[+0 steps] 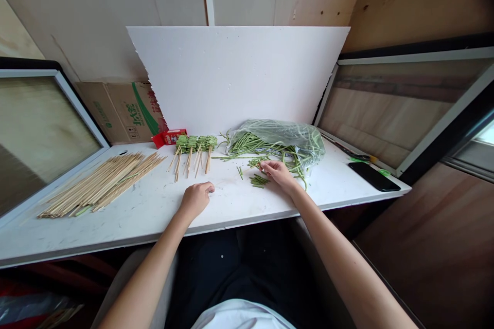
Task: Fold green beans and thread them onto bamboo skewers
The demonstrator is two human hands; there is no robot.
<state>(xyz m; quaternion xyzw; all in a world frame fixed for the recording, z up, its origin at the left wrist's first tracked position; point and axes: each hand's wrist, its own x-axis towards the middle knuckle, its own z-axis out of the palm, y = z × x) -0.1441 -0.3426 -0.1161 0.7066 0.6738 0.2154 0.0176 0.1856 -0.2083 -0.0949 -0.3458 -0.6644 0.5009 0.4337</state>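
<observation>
My left hand (197,199) rests on the white tabletop with its fingers curled in; what it holds, if anything, is hidden. Further right, my right hand (278,172) pinches at a small bunch of cut long beans (254,163). Just below its fingers lies another little pile of cut bean pieces (258,180), and a few loose pieces (240,172) are to the left. Behind my right hand, a clear plastic bag (285,133) holds whole long beans (249,144), some spilling out. Beyond my left hand, skewered bean pieces (196,143) lie in a row, their sticks pointing toward me.
A big heap of bamboo skewers (100,182) covers the left side of the table (154,223). A red packet (170,137) and a cardboard box (123,113) are behind it. At the right edge lies a black phone (373,176). A white board (239,77) stands at the back.
</observation>
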